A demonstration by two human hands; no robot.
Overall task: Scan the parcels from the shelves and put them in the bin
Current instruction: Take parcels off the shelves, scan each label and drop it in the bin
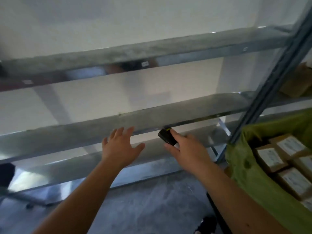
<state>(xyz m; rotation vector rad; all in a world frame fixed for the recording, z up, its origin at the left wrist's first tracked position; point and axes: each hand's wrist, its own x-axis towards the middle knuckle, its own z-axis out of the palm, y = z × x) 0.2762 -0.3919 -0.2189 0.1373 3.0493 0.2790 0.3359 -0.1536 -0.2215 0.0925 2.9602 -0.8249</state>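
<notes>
Both hands blurry; bin (253, 174) & parcels (268, 157) cropped right.

A single wide-angle head camera looks forward and down, tilted so the metal shelves (152, 53) slant across the frame from lower left to upper right. Both forearms enter from the bottom edge, the left hand (120, 147) and right hand (187, 149) close to the lens at centre. The green bin (249, 174) is cropped at the right edge; grey floor (152, 205) fills the bottom.
</notes>
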